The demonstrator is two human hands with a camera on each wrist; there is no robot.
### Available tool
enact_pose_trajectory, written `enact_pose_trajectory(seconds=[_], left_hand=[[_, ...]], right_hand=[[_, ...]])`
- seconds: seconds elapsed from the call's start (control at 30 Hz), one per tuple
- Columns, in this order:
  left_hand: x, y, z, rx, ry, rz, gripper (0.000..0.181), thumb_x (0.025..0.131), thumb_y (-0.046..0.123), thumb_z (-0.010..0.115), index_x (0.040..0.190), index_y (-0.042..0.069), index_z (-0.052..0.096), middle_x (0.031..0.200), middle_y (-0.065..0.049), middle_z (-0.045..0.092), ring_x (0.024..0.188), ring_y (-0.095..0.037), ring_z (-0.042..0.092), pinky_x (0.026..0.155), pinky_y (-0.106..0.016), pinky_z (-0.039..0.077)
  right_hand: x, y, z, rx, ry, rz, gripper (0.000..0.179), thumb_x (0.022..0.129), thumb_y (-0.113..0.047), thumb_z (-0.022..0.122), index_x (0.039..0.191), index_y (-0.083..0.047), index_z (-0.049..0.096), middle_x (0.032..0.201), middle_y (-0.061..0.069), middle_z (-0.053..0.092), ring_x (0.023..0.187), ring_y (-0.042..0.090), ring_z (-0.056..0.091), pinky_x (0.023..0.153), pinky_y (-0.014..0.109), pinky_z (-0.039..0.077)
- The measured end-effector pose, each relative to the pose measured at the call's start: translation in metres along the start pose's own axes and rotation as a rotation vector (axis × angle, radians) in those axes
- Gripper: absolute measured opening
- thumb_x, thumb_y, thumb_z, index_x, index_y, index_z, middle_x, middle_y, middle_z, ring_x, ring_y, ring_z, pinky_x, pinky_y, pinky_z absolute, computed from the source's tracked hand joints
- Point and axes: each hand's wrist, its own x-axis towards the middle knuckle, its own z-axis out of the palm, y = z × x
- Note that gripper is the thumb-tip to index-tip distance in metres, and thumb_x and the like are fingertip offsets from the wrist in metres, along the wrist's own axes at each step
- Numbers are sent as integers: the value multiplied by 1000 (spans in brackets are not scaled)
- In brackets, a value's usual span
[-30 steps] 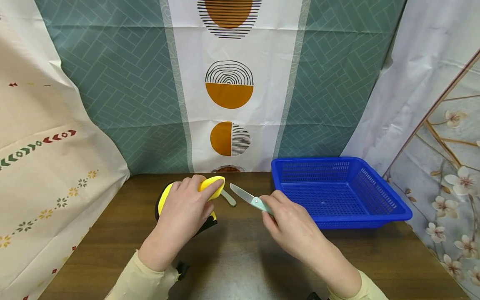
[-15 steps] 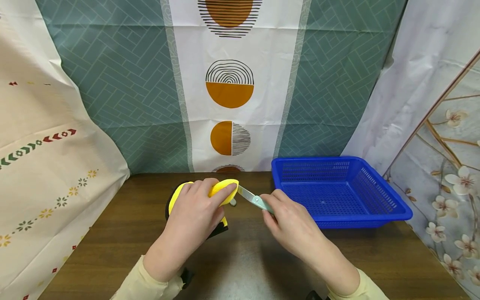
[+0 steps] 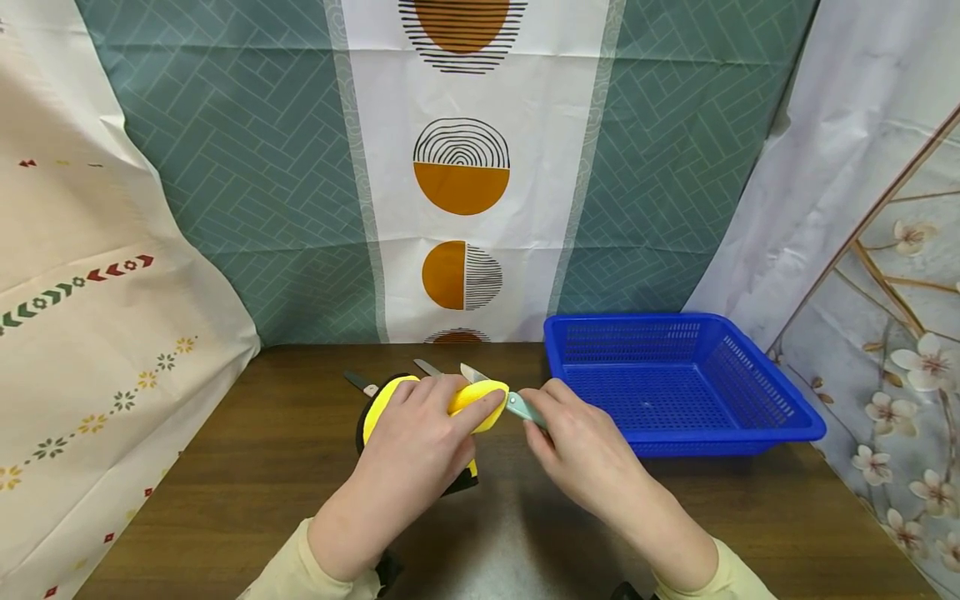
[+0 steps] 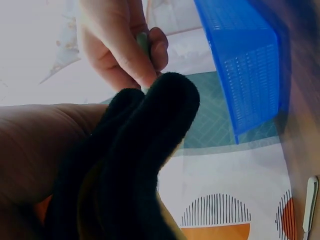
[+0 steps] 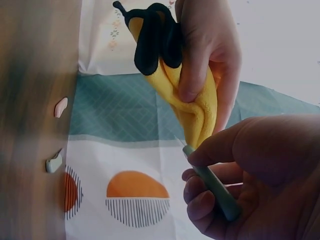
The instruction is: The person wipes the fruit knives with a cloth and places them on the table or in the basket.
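Note:
My left hand [image 3: 420, 437] grips a folded yellow cloth [image 3: 480, 404] with black edging, which wraps over the blade of a small knife. My right hand [image 3: 588, 446] holds that knife by its mint-green handle [image 3: 522, 408], thumb along the handle in the right wrist view. The blade tip [image 3: 470, 372] sticks out past the far side of the cloth; the middle of the blade is hidden in the folds. Seen from the left wrist, the cloth's dark border [image 4: 150, 130] covers most of the knife, and the right hand [image 4: 117, 40] shows beyond it.
Behind the left hand, a dark-bladed knife [image 3: 360, 382] with a pinkish handle and another knife [image 3: 426, 367] lie on the wooden table [image 3: 247, 467]. A blue perforated basket [image 3: 682, 437] stands at the back right. Patterned cloths hang behind and at both sides.
My left hand has moved right with the cloth, from beside the blade tip to over the blade near the handle. The right hand and knife stay in place. The dark-bladed knife has come into view.

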Motion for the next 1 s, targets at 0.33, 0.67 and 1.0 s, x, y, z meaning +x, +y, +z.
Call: enact_pose_trajectory(seconds=[0.33,0.67,1.0], left_hand=[[-1,1,1,11,-19,2,56,80,12,89,131,30,75,107,-12,68,93,-34,70,82,-45,56],[0,1,1,14,-20,8,56,80,13,89,131,30,74,109,-12,69,94,-34,70,82,-45,55],[0,1,1,5,-34,-5,57,80,13,89,132,30,75,108,-11,68,93,-34,70,81,-45,55]], right_hand=[[0,0,2,13,-8,5,28,98,-5,80,126,-2,76,98,-2,60,70,7,52,61,25,50],[-1,0,1,-8,26,-32,27,98,-4,79,125,-2,75,98,-2,60,70,7,52,62,26,51],[-2,0,0,0,29,-37,27,98,-4,79,124,-2,75,97,-3,59,69,6,51,61,25,50]])
